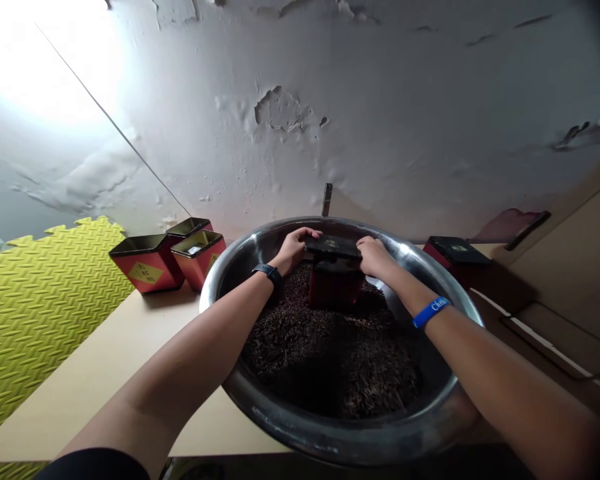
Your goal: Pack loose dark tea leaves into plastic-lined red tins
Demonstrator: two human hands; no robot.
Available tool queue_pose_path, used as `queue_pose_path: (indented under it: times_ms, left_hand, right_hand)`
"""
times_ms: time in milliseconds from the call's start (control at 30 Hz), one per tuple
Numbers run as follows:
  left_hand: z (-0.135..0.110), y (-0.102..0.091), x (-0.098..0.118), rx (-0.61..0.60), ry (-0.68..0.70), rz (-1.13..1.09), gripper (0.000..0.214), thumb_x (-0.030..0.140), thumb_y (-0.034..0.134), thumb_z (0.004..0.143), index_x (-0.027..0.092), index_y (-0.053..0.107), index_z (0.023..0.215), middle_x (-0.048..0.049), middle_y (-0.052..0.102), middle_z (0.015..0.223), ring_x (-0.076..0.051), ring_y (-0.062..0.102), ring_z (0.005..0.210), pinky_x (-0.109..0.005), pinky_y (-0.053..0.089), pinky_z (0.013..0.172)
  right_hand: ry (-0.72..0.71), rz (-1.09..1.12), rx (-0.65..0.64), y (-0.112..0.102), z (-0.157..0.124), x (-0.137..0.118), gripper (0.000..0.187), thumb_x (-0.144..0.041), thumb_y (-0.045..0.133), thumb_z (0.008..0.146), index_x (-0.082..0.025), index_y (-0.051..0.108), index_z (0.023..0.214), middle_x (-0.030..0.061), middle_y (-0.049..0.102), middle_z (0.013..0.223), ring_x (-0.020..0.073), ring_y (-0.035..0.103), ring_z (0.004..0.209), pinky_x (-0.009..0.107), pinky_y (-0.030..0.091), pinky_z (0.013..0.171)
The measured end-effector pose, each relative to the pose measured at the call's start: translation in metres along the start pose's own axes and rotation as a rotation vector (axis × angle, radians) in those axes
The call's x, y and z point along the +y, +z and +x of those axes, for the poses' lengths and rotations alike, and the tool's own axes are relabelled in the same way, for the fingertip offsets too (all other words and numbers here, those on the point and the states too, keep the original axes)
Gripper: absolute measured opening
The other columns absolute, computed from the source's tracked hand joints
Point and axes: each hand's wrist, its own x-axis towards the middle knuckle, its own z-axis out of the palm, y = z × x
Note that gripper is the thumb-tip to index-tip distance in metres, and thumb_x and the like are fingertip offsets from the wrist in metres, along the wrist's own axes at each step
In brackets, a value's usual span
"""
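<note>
A wide metal basin point(260, 410) holds a heap of dark loose tea leaves point(300, 333). Inside it stands a red tea tin point(333, 288), with a black lid point(333, 246) at its top. My left hand point(295, 249) grips the lid's left edge, a black band around that wrist. On the opposite edge, my right hand point(374, 256) pinches the lid with closed fingers; a blue wristband sits on that forearm. Whether the lid is fully seated on the tin, I cannot tell.
Three open red tins, including a large one point(147, 265), stand on the pale table point(130, 353) left of the basin. A black-lidded red tin point(455, 251) sits to the right. Yellow foam mat point(45, 313) lies at left; a peeling wall point(380, 133) rises behind.
</note>
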Motion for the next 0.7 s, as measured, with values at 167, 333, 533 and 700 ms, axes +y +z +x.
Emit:
queue_pose_path:
  times_ms: [167, 333, 533, 700]
  left_hand:
    - [-0.003, -0.004, -0.012, -0.106, 0.059, 0.33, 0.021, 0.012, 0.054, 0.064, 0.014, 0.057, 0.085, -0.0024, 0.061, 0.081, -0.014, 0.056, 0.073, -0.023, 0.044, 0.066]
    - [-0.01, -0.001, -0.008, -0.18, 0.208, 0.598, 0.038, 0.008, 0.05, 0.064, 0.016, 0.053, 0.101, -0.0021, 0.059, 0.089, -0.014, 0.051, 0.079, -0.026, 0.041, 0.075]
    - [-0.001, -0.003, -0.007, -0.139, 0.131, 0.651, 0.041, 0.007, 0.052, 0.065, 0.017, 0.05, 0.105, -0.0055, 0.057, 0.098, -0.017, 0.05, 0.089, -0.031, 0.041, 0.083]
    - [0.001, 0.005, -0.007, -0.026, -0.253, 0.282, 0.025, 0.018, 0.045, 0.078, 0.015, 0.056, 0.1, -0.009, 0.06, 0.092, -0.017, 0.056, 0.081, -0.029, 0.045, 0.073]
  right_hand:
    - [-0.04, 0.177, -0.174, -0.013, 0.0, 0.018, 0.025, -0.021, 0.056, 0.071, -0.015, 0.067, 0.092, 0.0075, 0.067, 0.091, 0.0221, 0.061, 0.087, 0.027, 0.048, 0.072]
    - [-0.273, 0.424, -0.173, -0.023, -0.003, 0.021, 0.074, -0.04, 0.057, 0.074, -0.026, 0.028, 0.14, 0.0066, 0.032, 0.143, 0.025, 0.037, 0.125, 0.036, 0.037, 0.099]
    - [-0.345, 0.074, -0.181, -0.012, -0.002, 0.014, 0.095, -0.054, 0.068, 0.058, -0.032, 0.027, 0.141, 0.0071, 0.034, 0.135, 0.0303, 0.031, 0.125, 0.043, 0.028, 0.104]
    - [-0.312, -0.016, -0.221, -0.006, 0.0, 0.019, 0.099, -0.059, 0.068, 0.056, -0.039, 0.021, 0.141, 0.0077, 0.034, 0.129, 0.0329, 0.031, 0.123, 0.044, 0.034, 0.099]
